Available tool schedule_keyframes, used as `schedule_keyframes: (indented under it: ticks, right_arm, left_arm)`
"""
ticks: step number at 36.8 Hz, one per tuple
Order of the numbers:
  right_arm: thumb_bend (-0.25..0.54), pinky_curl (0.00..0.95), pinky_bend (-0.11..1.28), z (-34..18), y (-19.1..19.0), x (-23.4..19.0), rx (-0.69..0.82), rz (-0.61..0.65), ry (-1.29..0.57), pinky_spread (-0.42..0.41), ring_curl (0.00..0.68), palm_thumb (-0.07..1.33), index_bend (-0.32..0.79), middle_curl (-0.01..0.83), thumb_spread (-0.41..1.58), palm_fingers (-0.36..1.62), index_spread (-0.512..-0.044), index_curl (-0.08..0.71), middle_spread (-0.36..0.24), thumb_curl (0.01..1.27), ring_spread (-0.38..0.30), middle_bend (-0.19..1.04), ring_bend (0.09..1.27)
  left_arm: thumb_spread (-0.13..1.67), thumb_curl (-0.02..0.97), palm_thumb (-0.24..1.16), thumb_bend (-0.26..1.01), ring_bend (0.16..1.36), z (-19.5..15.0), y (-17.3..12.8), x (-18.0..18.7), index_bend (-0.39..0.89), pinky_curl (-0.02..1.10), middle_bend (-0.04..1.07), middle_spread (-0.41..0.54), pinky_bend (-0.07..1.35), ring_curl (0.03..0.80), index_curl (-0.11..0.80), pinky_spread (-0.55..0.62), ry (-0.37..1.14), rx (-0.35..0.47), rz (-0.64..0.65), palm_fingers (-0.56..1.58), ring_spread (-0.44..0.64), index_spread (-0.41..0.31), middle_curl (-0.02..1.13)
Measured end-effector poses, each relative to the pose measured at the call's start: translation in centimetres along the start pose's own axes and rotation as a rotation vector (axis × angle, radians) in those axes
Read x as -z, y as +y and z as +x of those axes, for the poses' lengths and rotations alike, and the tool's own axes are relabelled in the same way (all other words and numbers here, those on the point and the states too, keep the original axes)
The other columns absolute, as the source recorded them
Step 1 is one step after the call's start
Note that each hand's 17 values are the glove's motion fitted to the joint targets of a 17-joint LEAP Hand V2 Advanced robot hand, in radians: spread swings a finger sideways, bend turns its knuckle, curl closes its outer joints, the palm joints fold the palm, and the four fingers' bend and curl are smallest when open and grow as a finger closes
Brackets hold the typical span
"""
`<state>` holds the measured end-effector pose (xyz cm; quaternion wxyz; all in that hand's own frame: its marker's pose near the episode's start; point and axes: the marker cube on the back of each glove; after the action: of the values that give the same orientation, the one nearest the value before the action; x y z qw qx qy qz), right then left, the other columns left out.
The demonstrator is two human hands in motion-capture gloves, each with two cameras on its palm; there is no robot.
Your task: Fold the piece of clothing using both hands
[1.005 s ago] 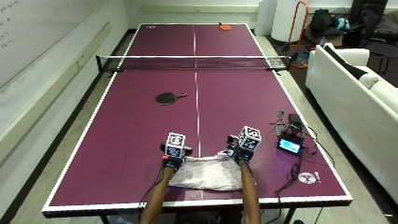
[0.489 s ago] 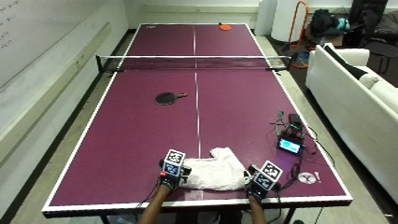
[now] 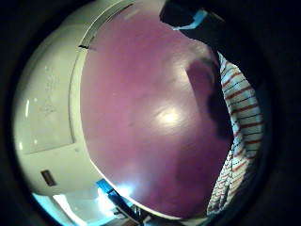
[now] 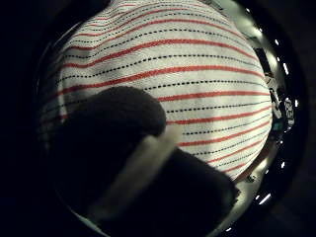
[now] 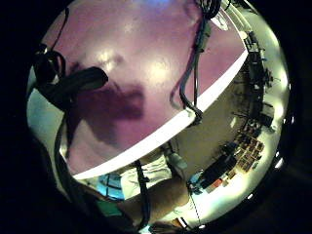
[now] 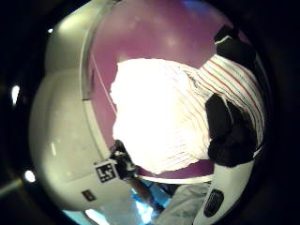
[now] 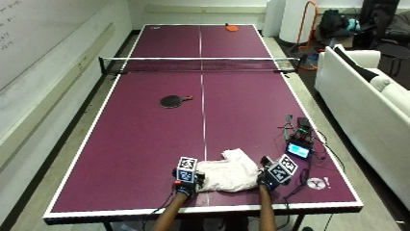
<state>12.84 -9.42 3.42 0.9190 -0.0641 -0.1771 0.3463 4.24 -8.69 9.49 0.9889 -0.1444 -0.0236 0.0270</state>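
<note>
1. I see the white garment with thin red stripes and dotted dark lines [image 7: 227, 174] lying bunched on the purple table-tennis tabletop [image 7: 141, 139], close to the near edge and just right of the white centre line.
2. My left hand [image 7: 185, 180] sits at the garment's left edge. In the left thumb side palm view the striped cloth [image 4: 197, 74] fills the frame with a black gloved finger [image 4: 118, 128] against it, but I cannot tell whether this grip is pinching the cloth or merely resting on it.
3. My right hand [image 7: 272, 177] is at the garment's right edge. The right thumb side palm view shows black gloved fingers [image 6: 225, 131] curled over the striped fabric [image 6: 154, 117], so this grip is grasping the cloth.
4. Further up the tabletop, a black paddle with a reddish handle [image 7: 173, 100] lies left of the centre line.
5. A small device with a lit blue screen [image 7: 299, 150] and cables sits near the right edge, well apart from the garment.
</note>
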Motion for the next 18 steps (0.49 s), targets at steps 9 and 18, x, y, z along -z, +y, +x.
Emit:
schedule_keyframes:
  ticks: [9, 18]
  right_arm:
    - [0.221, 0.415, 0.71, -2.6, -0.6, 4.4, 0.260, 0.266, -0.626, -0.335, 0.438, 0.98, 0.06, 0.441, 1.20, 1.12, -0.333, 0.069, -0.210, 0.35, -0.249, 0.28, 0.80]
    - [0.135, 0.384, 0.62, -11.9, -1.0, -0.7, 0.492, 0.408, -0.426, -0.335, 0.440, 0.99, 0.08, 0.448, 1.01, 1.11, -0.334, 0.108, -0.245, 0.39, -0.257, 0.26, 0.78]
  left_arm:
    - [1.12, 0.128, -0.04, -0.04, 0.61, 2.0, -1.7, 0.3, 0.14, 0.37, 0.17, 0.062, 0.34, 0.343, 0.300, 0.45, 0.049, 0.016, 0.074, 0.30, 0.20, -0.105, 0.34]
    - [1.15, 0.136, 0.01, -0.01, 0.69, -0.5, -0.8, 4.8, 0.02, 0.38, 0.22, 0.064, 0.40, 0.356, 0.236, 0.44, 0.355, 0.019, 0.234, 0.28, 0.20, -0.111, 0.35]
